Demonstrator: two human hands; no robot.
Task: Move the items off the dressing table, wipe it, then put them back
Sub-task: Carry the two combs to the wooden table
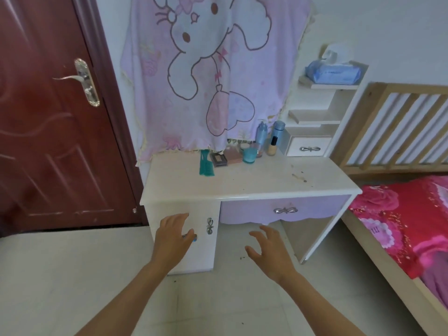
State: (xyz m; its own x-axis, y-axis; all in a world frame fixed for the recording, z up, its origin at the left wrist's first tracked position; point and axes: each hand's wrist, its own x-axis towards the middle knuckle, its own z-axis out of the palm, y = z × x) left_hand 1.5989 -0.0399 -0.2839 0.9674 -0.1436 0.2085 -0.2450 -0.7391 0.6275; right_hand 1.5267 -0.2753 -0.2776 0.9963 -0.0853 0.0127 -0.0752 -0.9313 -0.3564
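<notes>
The white dressing table [242, 185] stands ahead, its top smudged with brown specks on the right. Along its back edge lie a teal comb [205, 164], a dark compact [219, 159], a pink box [234, 156], a teal cup [249, 155], a foundation bottle [273, 146] and two blue bottles [261, 133]. My left hand [173, 238] hovers in front of the cabinet door, fingers apart, with something small and blue showing by the thumb. My right hand [271, 253] is open below the lilac drawer, empty.
A dark red door [53, 117] is on the left. A pink cartoon cloth [206, 76] hangs over the mirror. White side shelves hold a blue tissue pack [333, 72]. A bed with a red floral cover [407, 219] and a wooden headboard stands on the right.
</notes>
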